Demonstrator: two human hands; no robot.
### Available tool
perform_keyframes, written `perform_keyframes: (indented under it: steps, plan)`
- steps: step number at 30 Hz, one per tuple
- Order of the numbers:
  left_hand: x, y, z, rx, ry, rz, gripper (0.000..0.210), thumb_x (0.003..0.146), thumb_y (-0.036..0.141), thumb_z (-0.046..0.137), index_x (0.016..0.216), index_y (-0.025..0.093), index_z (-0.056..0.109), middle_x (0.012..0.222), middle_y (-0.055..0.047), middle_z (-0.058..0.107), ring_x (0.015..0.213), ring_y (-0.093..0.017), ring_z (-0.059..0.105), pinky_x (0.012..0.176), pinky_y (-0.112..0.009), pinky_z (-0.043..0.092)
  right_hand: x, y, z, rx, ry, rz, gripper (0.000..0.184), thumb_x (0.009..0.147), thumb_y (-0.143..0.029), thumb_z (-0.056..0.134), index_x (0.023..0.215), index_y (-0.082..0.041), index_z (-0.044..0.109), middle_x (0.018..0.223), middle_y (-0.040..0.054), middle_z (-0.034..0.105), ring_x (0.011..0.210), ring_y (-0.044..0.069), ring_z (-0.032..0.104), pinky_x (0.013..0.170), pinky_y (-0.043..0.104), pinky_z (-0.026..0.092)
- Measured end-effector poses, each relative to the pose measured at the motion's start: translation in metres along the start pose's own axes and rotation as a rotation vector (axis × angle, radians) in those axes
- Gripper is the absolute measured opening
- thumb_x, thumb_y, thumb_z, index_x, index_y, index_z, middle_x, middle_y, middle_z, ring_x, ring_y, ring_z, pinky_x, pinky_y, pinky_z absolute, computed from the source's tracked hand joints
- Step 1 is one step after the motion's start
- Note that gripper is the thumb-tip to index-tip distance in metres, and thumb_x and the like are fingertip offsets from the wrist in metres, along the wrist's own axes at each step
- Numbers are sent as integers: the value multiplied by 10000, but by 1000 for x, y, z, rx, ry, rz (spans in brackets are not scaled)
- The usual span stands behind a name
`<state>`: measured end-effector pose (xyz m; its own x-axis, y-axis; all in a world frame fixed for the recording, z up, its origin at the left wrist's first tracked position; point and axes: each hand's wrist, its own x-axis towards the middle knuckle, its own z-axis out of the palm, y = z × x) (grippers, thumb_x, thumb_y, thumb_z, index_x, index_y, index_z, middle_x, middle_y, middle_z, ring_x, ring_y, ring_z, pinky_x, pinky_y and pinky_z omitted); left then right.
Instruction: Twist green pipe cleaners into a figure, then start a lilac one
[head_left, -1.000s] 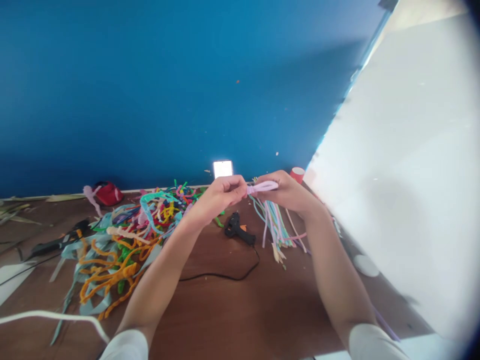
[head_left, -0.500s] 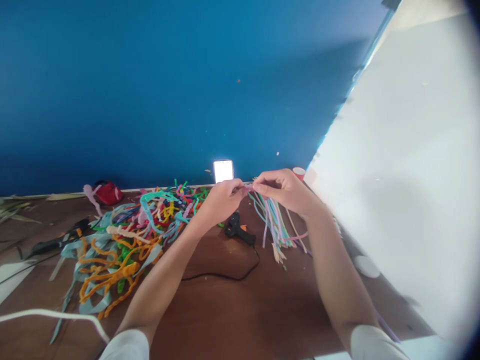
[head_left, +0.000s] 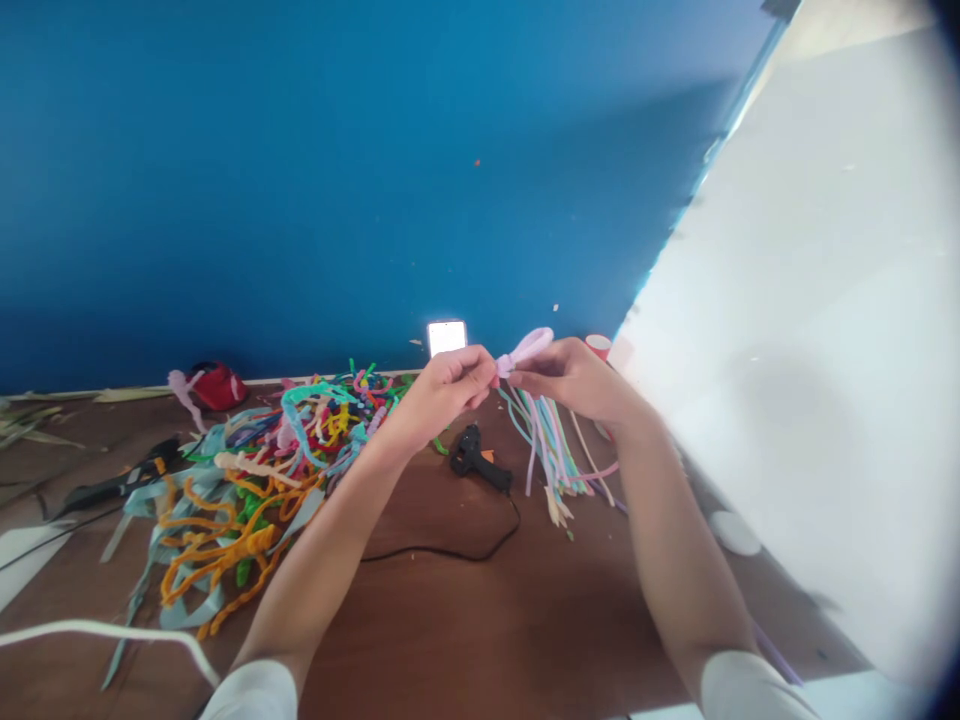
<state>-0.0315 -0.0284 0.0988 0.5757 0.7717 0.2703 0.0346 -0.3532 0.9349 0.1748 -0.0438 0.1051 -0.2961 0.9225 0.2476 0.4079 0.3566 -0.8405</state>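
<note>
A pale pink pipe cleaner [head_left: 530, 346], bent into a loop with a twisted base, is held up between my two hands over the back of the table. The fingers of my left hand [head_left: 459, 382] pinch it at the left end. On the other side, my right hand [head_left: 581, 380] is closed by the loop's base, its fingertips against the pipe cleaner; part of the grip is hidden. Behind and below my right hand lies a bundle of pastel pipe cleaners [head_left: 553, 450]. A black glue gun [head_left: 478, 458] rests on the table below my hands.
A tangled heap of coloured pipe cleaners [head_left: 247, 500] covers the left of the brown table [head_left: 450, 640]. A lit phone [head_left: 447, 338] leans by the blue wall [head_left: 375, 180]. A second black tool [head_left: 120, 478], a red pouch [head_left: 217, 386] and a red-white cup [head_left: 598, 347] are also there.
The pink loop now shows above my right fingers, where my hands hid most of it before. My left hand has turned so that its pinching fingers show.
</note>
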Motion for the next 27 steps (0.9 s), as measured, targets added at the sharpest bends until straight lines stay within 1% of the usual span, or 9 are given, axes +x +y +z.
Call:
perform_keyframes:
  steps: [4, 8, 11, 14, 16, 18, 20, 24, 27]
  plan:
    - [-3, 6, -3, 86, -191, -13, 292, 931, 398, 521, 766, 162, 564, 568, 45, 451, 506, -65, 343, 499, -224, 252, 4, 7, -6, 25, 2, -12, 214, 715, -378, 768, 722, -173, 706, 664, 0, 614, 610, 119, 497, 558, 273, 344]
    - [-7, 10, -4, 331, -268, -32, 260, 913, 308, 516, 711, 155, 575, 596, 29, 514, 548, -75, 412, 536, -225, 290, 6, 13, -8, 31, -39, -9, 232, 719, -406, 770, 734, -180, 723, 668, 6, 636, 617, 124, 513, 566, 281, 359]
    - [-6, 5, 1, 560, -189, -20, 258, 888, 273, 524, 663, 159, 578, 594, 23, 538, 559, -86, 425, 554, -239, 284, 6, 10, -7, -6, -45, -38, 235, 779, -420, 721, 758, -186, 715, 705, 14, 641, 659, 133, 521, 604, 289, 375]
    - [-1, -6, 7, 780, 36, -9, 256, 891, 270, 499, 684, 164, 607, 621, 4, 572, 574, -104, 417, 566, -266, 247, 4, 3, -3, -71, -36, -55, 256, 871, -424, 614, 794, -192, 691, 761, 19, 635, 707, 141, 520, 644, 293, 372]
    - [4, -12, 9, 832, 157, -36, 235, 891, 264, 490, 739, 163, 638, 662, -16, 608, 594, -116, 431, 580, -272, 247, 2, -1, 0, -128, -40, -66, 274, 907, -421, 559, 810, -194, 680, 764, 18, 619, 705, 142, 503, 642, 294, 354]
    - [7, -14, 9, 786, 218, -60, 228, 886, 238, 476, 749, 159, 640, 653, -14, 605, 578, -113, 427, 574, -266, 253, 0, -3, 4, -186, -67, -70, 278, 917, -414, 540, 820, -193, 678, 746, 18, 605, 674, 139, 479, 620, 296, 333]
    - [9, -13, 6, 682, 221, -74, 236, 892, 234, 463, 739, 157, 624, 626, -3, 587, 555, -106, 427, 562, -253, 270, 0, -3, 6, -235, -98, -57, 270, 913, -405, 544, 822, -191, 682, 720, 17, 596, 635, 134, 456, 590, 300, 313]
    - [6, -5, -1, 420, 118, -17, 251, 931, 277, 443, 761, 156, 582, 627, 16, 568, 542, -86, 434, 547, -221, 314, 2, 3, 6, -280, -129, -27, 262, 900, -386, 560, 782, -184, 677, 658, 3, 563, 589, 121, 417, 554, 299, 288]
    - [2, 0, -4, 319, 1, 22, 247, 947, 308, 441, 786, 162, 560, 661, 16, 592, 546, -75, 455, 544, -206, 338, 2, 7, 2, -234, -146, -38, 261, 878, -406, 590, 776, -185, 684, 665, -5, 566, 606, 118, 435, 565, 287, 307]
